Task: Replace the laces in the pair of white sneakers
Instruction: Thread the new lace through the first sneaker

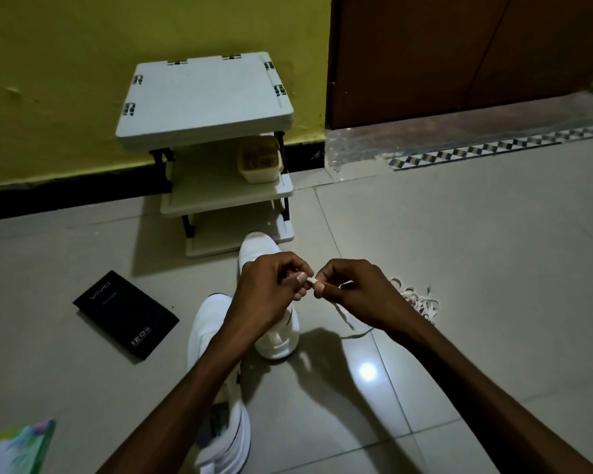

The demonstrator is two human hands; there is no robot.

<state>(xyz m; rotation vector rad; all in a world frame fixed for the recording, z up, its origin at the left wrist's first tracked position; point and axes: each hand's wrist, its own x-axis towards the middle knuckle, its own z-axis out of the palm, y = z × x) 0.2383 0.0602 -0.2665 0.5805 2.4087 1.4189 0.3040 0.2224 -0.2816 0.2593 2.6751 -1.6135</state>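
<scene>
Both hands meet above tiled floor (459, 251). Left hand (271, 285) and right hand (353, 289) pinch tip of white lace (312, 280) between thumbs and forefingers. Lace trails from right hand down to floor. Far sneaker (278, 340) under left hand, toe toward shelf rack (206, 97). Near sneaker (208, 323) just beside it, under left forearm. Heap of laces (421, 302) behind right wrist. Black box (125, 314) left of sneakers. Tub (259, 159) on rack's middle shelf. Brown door (459, 56) upper right.
</scene>
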